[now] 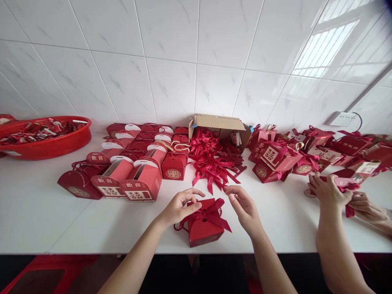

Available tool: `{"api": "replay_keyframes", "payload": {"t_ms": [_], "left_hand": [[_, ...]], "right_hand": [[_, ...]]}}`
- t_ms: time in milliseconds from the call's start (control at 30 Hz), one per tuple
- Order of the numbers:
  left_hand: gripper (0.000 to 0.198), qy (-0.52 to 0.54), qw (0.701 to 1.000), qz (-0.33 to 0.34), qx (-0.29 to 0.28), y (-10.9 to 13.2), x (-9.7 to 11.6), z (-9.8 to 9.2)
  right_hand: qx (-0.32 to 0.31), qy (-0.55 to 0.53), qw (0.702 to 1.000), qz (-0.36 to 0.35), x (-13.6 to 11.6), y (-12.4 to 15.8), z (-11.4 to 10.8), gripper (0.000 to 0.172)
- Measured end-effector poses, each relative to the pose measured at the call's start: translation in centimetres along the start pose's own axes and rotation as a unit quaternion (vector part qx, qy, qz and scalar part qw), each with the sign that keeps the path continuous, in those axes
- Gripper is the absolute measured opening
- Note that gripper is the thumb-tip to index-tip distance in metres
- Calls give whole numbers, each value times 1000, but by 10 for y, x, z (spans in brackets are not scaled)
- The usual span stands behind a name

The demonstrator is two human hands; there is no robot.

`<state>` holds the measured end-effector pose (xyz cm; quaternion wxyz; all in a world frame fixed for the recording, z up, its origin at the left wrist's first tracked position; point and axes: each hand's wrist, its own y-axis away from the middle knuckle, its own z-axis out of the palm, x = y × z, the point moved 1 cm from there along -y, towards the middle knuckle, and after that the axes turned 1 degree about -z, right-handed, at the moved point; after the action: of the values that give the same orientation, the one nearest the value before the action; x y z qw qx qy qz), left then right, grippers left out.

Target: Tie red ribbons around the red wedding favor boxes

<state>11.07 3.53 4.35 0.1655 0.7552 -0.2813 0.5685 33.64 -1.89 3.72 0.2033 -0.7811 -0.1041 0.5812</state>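
Head view: our left hand (179, 207) closes lightly on the top of the red gift box (203, 232), at the knot of its bow (211, 213), which seems to keep it upright near the front edge of the white table (61, 220). Our right hand (244, 207) hovers open and empty just beside the bow, near the ribbon pile (211, 161). A co-worker's hands (329, 191) grip another box (343, 182) at right.

Matt red card box (204, 230), satiny ribbon bow (211, 213), seemingly smooth white table (61, 220).

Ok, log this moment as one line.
left hand: touching red gift box | right hand: open, beside bow | ribbon pile: behind box | co-worker's hands: far right
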Motion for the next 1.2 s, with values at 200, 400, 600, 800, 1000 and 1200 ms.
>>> {"api": "replay_keyframes", "payload": {"t_ms": [200,400,600,800,1000,1200], "left_hand": [[47,64,998,-7,-15,-1,5,-2],[40,74,997,-2,-19,-4,17,0],[26,55,998,7,-6,-7,20,0],[26,-4,1000,12,13,-11,24,0],[24,-39,998,17,43,-17,17,-3],[27,-72,995,31,55,-22,13,-6]], "right_hand": [[-97,124,983,-100,-33,-8,4,10],[-169,259,943,-125,-41,-12,27,6],[-172,279,938,-113,-36,-12,34,4],[-166,281,937,-128,-34,-12,38,7],[-174,279,932,-152,-36,-13,37,11],[-177,280,929,-167,-36,-14,39,15]]}}
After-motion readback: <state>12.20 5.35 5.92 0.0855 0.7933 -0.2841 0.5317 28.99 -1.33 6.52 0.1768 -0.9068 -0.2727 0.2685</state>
